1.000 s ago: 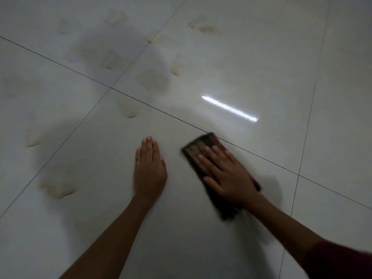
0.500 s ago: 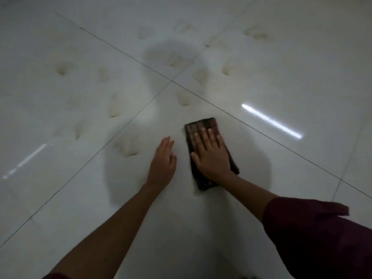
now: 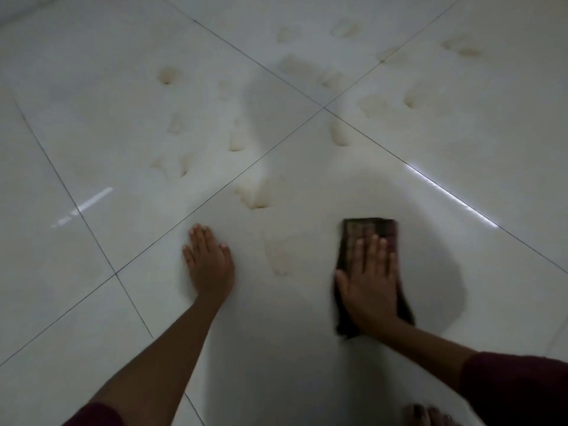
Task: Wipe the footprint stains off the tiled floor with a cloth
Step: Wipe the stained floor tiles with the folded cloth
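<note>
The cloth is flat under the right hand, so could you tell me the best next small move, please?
Probably slide the cloth left under the right hand onto the nearest stain: that mark lies unwiped between both hands, while the left hand rests flat on the floor.

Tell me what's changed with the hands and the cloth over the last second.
The right hand slid the dark cloth from slanted to pointing straight ahead, its fingers straight on top. A faint footprint stain now shows between the hands. The left hand stayed flat on the tiled floor.
</note>
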